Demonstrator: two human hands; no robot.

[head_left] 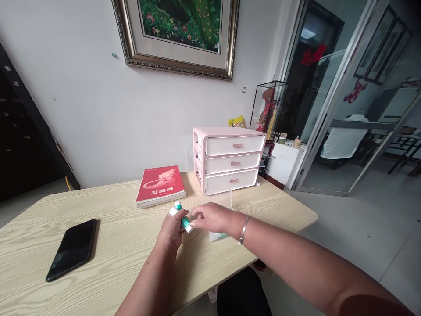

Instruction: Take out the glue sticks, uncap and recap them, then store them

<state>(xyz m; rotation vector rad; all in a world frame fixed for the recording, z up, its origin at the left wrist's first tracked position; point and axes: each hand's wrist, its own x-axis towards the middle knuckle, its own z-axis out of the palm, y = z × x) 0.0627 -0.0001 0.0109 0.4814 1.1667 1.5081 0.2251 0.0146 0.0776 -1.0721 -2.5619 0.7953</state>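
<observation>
My left hand (173,228) is closed around small green-and-white tubes (186,223), seemingly two, held above the table. A white end (178,205) sticks up past my thumb. Just to the right is my right hand (212,218), its thumb and fingers apart and slightly blurred. Its fingertips are close to the lower end of the tubes; whether they touch, I cannot tell. Behind and below that hand stands a clear plastic box (214,237) with its see-through lid (226,198) raised. Something green shows inside it, mostly hidden by my right hand.
A red-covered book (161,184) lies beyond my left hand. At the back right stands a pink-and-white drawer unit (234,163). A black phone (73,249) rests on the left of the wooden table (125,263). The table's near edge runs below my right forearm.
</observation>
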